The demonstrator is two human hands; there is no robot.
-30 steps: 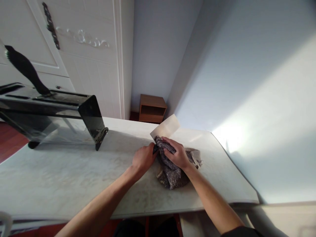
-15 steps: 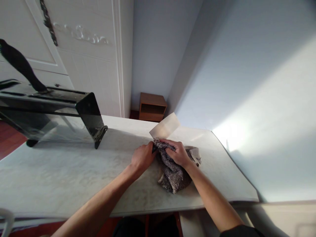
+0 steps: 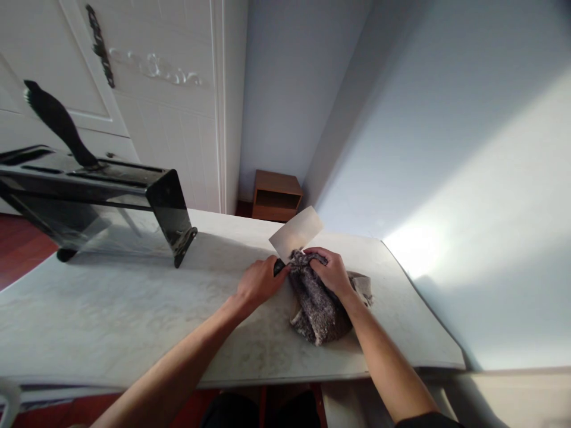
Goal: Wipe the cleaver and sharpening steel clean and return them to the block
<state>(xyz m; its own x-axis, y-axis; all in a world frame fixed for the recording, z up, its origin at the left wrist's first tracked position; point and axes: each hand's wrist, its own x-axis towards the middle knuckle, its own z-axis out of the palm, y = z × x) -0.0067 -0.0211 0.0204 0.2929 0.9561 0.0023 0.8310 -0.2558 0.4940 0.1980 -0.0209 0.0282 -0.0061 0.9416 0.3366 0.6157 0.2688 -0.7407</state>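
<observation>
Right of the knife block (image 3: 169, 205), my left hand (image 3: 260, 279) grips a cleaver (image 3: 294, 233), my right hand (image 3: 332, 271) clutches a cloth (image 3: 317, 306) at its blade (image 3: 307, 224), wiping apparently begun but unfinished.

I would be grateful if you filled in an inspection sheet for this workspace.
Surface: white table top, faintly mottled.
Things in hand: broad-bladed knife, blade pointing away from the person; bunched grey-brown cloth, partly resting on the table top.
Clutter: knife block at the left, one black handle rising from its top.
Grip: left hand closed around the knife's handle end; right hand gripping the cloth near the blade's base.
Cables: nothing seen.
Surroundings: white cupboard, small wooden cabinet, pale wall with a bright light patch.
</observation>
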